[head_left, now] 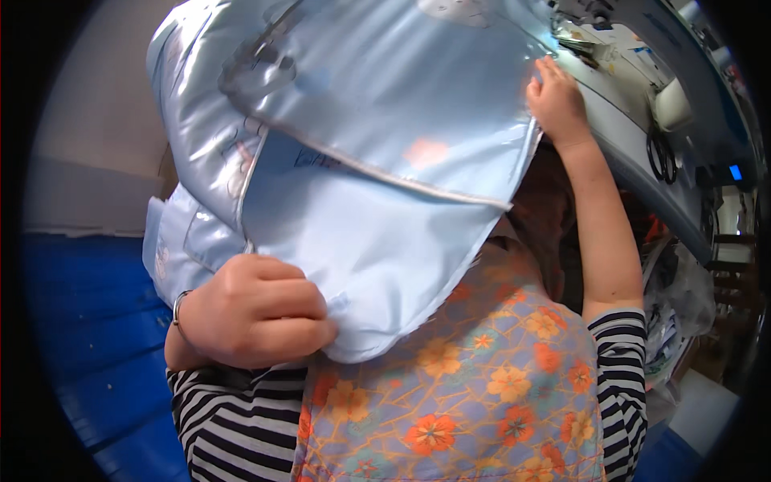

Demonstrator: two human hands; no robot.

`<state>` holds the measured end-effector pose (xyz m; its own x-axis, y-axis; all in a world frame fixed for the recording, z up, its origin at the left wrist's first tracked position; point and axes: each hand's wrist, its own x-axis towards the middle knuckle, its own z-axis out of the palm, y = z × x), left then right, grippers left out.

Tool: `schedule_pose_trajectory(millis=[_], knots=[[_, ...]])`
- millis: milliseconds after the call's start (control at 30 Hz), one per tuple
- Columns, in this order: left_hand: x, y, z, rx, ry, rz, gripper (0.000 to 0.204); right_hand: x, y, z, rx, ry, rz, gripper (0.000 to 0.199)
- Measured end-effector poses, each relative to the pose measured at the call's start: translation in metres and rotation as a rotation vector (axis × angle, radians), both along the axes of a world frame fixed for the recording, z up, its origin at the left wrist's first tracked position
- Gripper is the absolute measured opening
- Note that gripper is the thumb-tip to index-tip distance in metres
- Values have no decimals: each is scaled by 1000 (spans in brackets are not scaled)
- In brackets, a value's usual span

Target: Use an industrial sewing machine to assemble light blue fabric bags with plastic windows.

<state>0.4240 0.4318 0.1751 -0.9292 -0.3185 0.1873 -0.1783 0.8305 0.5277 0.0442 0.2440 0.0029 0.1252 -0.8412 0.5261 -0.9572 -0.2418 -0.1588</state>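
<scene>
A large piece of shiny light blue fabric (361,104) with pale piping and printed motifs hangs over my lap in front of me. Its lower flap (353,233) shows a smoother, paler blue face with a curved edge. My left hand (257,313) is closed, pinching that flap near its bottom left edge. Farther up on the right, my right hand (558,100) grips the fabric's right border beside the worktable; its fingertips are partly hard to make out. More folded blue fabric bulges out on the left.
On the right runs a worktable (614,100) with small items on it. A white rounded object (673,104) and black-handled scissors (661,153) are near its edge. Clear plastic bags (679,289) lie below. Blue flooring (96,337) spreads out at left.
</scene>
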Motion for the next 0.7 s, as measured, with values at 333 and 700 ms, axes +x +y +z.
schedule_pose_trajectory(millis=[333,700], knots=[[-153,-174,-26,-249,-10,-9,33,15,14,9,-27,-102,16,39],[-242,-278,-140,-345,171,254,28,12,16,16,-31,-227,74,42]])
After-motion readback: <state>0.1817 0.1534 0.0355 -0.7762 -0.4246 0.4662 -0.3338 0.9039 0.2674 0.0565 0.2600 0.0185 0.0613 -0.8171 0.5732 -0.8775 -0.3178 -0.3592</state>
